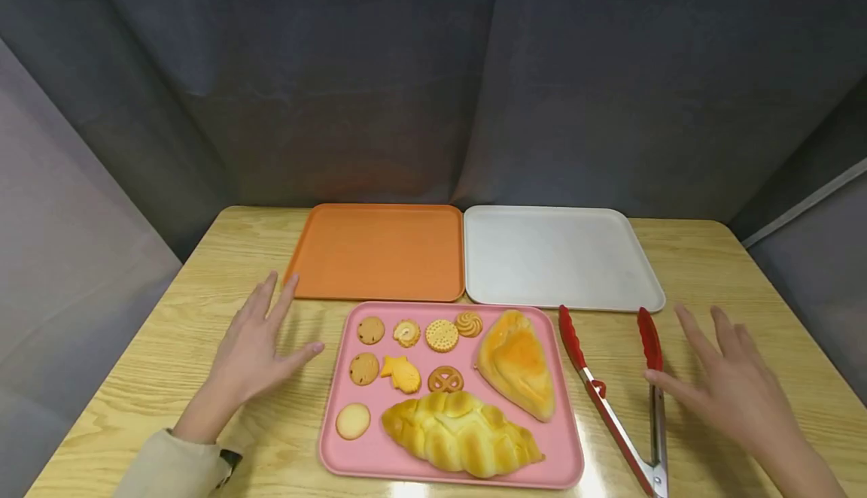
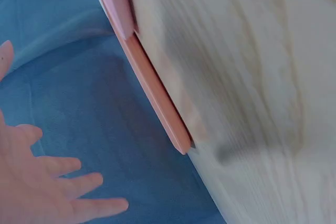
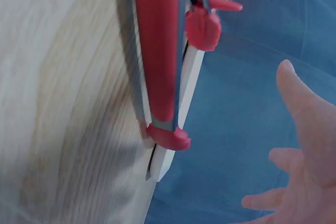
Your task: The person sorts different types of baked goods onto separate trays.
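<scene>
My left hand (image 1: 254,344) hovers with spread fingers left of the pink tray (image 1: 572,457), its fingertips overlapping the orange tray's near corner in the head view. On the right, my right hand (image 1: 734,389) is spread beside red-tipped metal tongs (image 1: 619,423), the thumb overlapping one arm of them. The tongs lie open on the table. Inside the pink tray are a braided bread loaf (image 1: 463,434), a triangular pastry (image 1: 518,366) and several small biscuits, among them a pretzel-shaped one (image 1: 445,380) and a fish-shaped one (image 1: 403,374). Both hands hold nothing.
An orange tray (image 1: 386,251) and a white tray (image 1: 555,257) stand side by side along the back of the wooden table (image 1: 152,362), just beyond the pink one. A dark curtain (image 1: 352,84) hangs behind the table.
</scene>
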The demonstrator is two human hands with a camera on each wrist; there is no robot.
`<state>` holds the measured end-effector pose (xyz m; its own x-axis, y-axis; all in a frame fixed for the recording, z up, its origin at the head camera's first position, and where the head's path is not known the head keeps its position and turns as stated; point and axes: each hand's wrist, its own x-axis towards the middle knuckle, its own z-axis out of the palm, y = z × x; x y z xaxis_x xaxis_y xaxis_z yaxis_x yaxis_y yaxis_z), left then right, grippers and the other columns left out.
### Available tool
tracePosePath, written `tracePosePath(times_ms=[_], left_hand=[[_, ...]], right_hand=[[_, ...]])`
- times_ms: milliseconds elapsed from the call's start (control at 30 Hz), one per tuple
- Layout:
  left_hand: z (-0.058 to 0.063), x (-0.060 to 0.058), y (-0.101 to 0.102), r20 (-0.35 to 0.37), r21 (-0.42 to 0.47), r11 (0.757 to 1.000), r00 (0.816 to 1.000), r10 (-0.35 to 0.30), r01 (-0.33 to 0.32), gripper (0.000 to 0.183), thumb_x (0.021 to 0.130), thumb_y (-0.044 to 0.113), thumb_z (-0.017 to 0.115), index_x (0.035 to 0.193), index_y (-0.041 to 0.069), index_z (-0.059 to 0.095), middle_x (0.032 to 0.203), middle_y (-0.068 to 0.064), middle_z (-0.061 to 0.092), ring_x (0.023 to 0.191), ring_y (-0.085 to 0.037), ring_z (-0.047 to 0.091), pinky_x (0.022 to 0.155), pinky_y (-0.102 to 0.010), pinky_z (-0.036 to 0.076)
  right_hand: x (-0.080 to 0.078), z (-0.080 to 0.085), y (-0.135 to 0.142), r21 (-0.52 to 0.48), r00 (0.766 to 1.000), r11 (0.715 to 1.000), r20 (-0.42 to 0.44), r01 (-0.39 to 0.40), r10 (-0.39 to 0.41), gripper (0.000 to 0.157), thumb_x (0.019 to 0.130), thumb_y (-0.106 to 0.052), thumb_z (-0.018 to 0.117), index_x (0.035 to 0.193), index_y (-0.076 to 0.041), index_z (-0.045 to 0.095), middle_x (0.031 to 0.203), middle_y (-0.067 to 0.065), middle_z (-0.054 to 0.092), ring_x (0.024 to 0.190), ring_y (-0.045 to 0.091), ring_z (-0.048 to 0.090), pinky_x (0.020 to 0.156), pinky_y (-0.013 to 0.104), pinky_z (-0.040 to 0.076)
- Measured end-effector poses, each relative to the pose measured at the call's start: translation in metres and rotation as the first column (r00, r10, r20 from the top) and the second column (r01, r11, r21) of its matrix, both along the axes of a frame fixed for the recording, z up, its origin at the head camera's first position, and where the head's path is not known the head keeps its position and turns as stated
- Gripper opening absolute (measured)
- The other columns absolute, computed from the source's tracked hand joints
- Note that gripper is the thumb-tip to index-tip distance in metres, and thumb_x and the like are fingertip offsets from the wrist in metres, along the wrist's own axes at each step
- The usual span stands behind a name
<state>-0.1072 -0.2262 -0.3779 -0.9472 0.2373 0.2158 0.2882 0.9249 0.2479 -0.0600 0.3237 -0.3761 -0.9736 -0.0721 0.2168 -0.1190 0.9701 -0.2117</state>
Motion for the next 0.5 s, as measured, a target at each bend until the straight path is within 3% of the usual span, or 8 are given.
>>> tracePosePath(times_ms=[233, 333, 500], left_hand=[[0.002, 0.01, 0.004, 0.096, 0.203, 0.979, 0.994, -0.041, 0.021, 0.091, 0.079, 0.046, 0.065, 0.148, 0.024, 0.01, 0.146, -0.019, 0.021, 0.125, -0.045, 0.029, 0.084, -0.067, 0.035], [-0.001, 0.013, 0.007, 0.105, 0.294, 0.955, 0.992, -0.07, 0.036, 0.085, 0.08, 0.038, 0.067, 0.147, 0.019, 0.018, 0.141, -0.019, 0.031, 0.119, -0.042, 0.039, 0.086, -0.062, 0.039], [-0.008, 0.014, 0.012, 0.166, 0.441, 0.897, 0.979, -0.119, 0.034, 0.072, 0.082, 0.023, 0.068, 0.143, 0.007, 0.03, 0.127, -0.022, 0.047, 0.104, -0.035, 0.055, 0.074, -0.045, 0.052]], right_hand=[[0.012, 0.001, -0.004, -0.066, 0.997, 0.997, 0.068, 0.04, -0.036, 0.095, 0.073, -0.048, 0.07, 0.142, 0.0, 0.025, 0.127, 0.042, 0.03, 0.101, 0.064, 0.034, 0.073, 0.073, 0.03], [0.014, 0.0, -0.004, -0.052, 0.99, 0.997, 0.136, 0.053, -0.046, 0.087, 0.076, -0.049, 0.067, 0.135, 0.007, 0.035, 0.121, 0.041, 0.039, 0.097, 0.062, 0.04, 0.07, 0.069, 0.035], [0.012, -0.003, -0.002, -0.038, 0.96, 0.999, 0.279, 0.038, -0.026, 0.076, 0.078, -0.05, 0.063, 0.118, 0.014, 0.051, 0.102, 0.037, 0.055, 0.083, 0.047, 0.057, 0.061, 0.058, 0.045]])
